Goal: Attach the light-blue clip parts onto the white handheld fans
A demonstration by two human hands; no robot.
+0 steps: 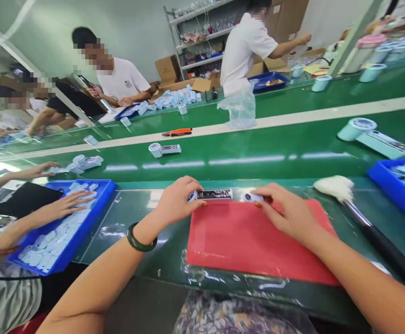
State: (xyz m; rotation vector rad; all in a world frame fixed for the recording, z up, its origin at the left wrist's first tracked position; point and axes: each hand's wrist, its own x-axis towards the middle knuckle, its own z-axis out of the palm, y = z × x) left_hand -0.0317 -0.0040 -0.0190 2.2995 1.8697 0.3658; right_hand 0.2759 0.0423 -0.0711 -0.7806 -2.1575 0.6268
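My left hand (pixel 177 200) is closed around the round head of a light-blue plastic device. Its body (pixel 214 194) points right and shows a circuit board in an open housing. At the far edge of the red mat (pixel 258 241), my right hand (pixel 282 208) pinches a small pale-blue part (pixel 251 197) with a dark spot on it. A short gap separates this part from the device's end. My fingers cover some of both pieces.
Blue trays of pale plastic parts stand at left (pixel 114 185) and right (pixel 380 178). A black-handled brush (pixel 366 222) lies right of the mat. Beyond, the green belt (pixel 258 171) carries similar devices (pixel 167 149) and orange pliers (pixel 178 132). A co-worker's hand (pixel 63 206) reaches over the left tray.
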